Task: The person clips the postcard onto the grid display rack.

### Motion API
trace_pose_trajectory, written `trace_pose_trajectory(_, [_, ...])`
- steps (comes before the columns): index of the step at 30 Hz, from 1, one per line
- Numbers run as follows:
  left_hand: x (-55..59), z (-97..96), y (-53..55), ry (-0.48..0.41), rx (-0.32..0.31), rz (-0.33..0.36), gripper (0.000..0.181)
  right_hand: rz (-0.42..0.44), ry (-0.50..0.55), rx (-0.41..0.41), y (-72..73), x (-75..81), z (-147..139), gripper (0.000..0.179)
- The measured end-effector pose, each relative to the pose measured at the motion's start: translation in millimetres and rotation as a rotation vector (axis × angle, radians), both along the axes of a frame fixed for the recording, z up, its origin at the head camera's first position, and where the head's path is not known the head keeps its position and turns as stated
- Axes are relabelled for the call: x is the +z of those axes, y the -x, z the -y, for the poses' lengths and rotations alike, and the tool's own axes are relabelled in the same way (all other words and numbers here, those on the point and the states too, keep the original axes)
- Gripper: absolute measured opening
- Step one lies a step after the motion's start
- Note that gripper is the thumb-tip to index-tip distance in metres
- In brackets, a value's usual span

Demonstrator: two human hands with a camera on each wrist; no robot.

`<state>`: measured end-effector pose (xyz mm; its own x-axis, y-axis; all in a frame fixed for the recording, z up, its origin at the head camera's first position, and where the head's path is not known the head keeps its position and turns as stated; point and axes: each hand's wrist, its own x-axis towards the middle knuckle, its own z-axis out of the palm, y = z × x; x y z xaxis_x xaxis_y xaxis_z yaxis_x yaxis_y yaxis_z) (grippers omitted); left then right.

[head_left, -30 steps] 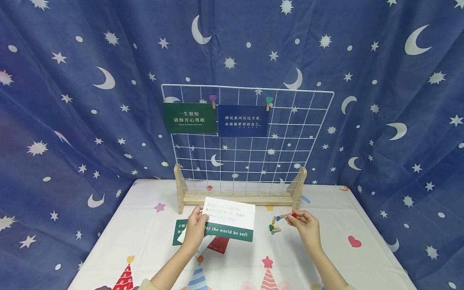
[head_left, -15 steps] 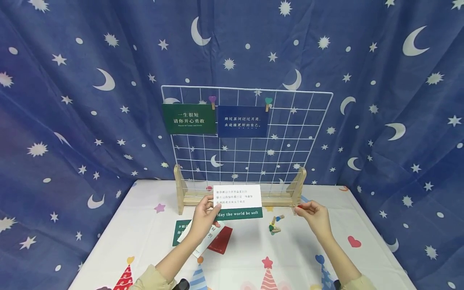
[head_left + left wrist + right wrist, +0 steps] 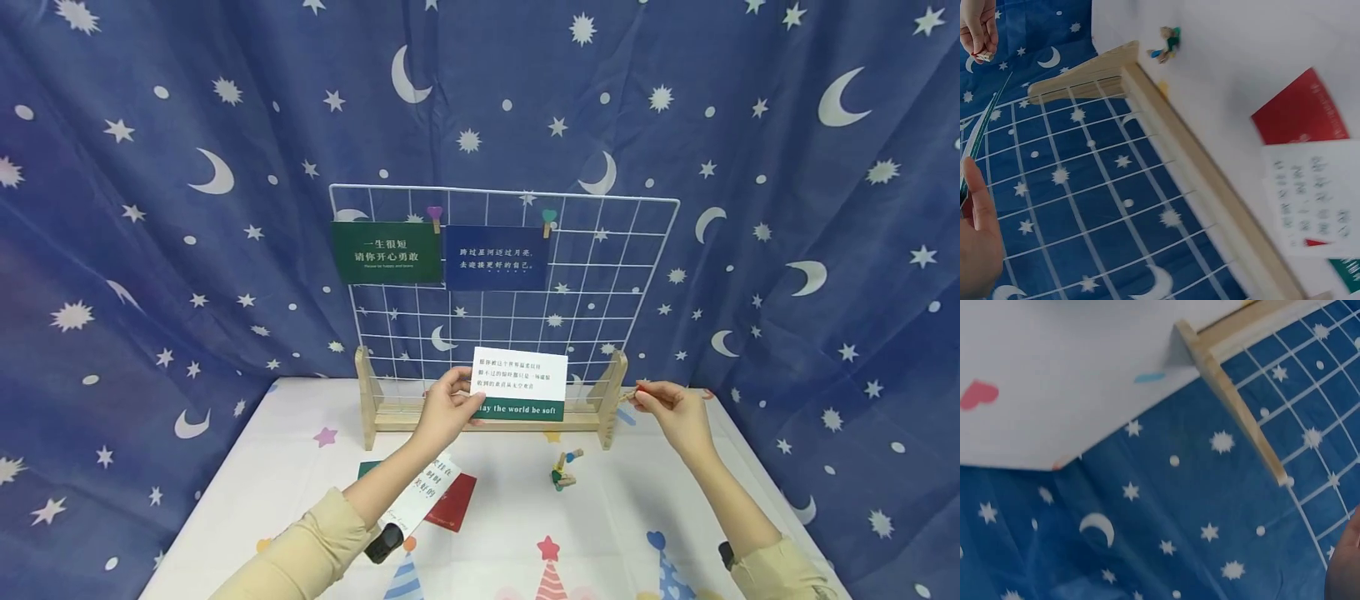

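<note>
My left hand (image 3: 447, 410) grips a white-and-green card (image 3: 519, 375) by its left edge, thumb in front. The card is raised before the lower part of a white wire grid (image 3: 457, 304); in the left wrist view the card (image 3: 985, 125) appears nearly edge-on. Off the grid's right foot, my right hand (image 3: 681, 419) pinches a small wooden clothespin (image 3: 627, 396) with a red piece on it. Only part of my right hand (image 3: 1344, 569) shows in the right wrist view, its clothespin out of sight. Clipped on the grid are a green card (image 3: 387, 252) and a blue card (image 3: 497, 258).
Several small clothespins (image 3: 562, 477) lie in a pile on the white printed tablecloth (image 3: 510, 517). Under my left forearm are a white card (image 3: 423, 493), a red card (image 3: 456, 505) and a partly hidden green one (image 3: 367, 469). A wooden base (image 3: 487, 422) supports the grid; a blue curtain hangs behind.
My left hand has lifted the white-and-green card up and right toward the grid. My right hand has picked the red clothespin away from the pile and moved up and right with it.
</note>
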<state>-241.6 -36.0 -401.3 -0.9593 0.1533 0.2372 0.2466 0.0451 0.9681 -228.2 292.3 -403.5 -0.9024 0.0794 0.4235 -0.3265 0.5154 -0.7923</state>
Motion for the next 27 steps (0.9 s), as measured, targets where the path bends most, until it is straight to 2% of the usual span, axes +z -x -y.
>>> trace_pose_trajectory(5, [21.6,-6.9,9.3,0.024,0.013,-0.037,0.034,-0.038,-0.031,-0.019,3.4,23.0,-10.1,0.02])
trace_pose_trajectory(10, [38.9,-14.0,18.7,-0.013,0.011,-0.016,0.03,-0.055,-0.024,-0.02,3.8,47.7,-19.0,0.023])
trace_pose_trajectory(14, [47.2,-18.0,23.7,-0.026,0.008,0.018,0.03,-0.062,-0.037,-0.019,3.8,61.7,-21.6,0.024])
trace_pose_trajectory(22, [59.7,-23.9,31.6,-0.03,-0.003,0.029,0.029,-0.119,-0.089,-0.02,3.5,82.0,-29.5,0.026])
trace_pose_trajectory(27, [65.0,-27.9,36.5,0.024,-0.032,0.045,0.028,-0.119,-0.123,-0.034,4.3,93.5,-35.2,0.025])
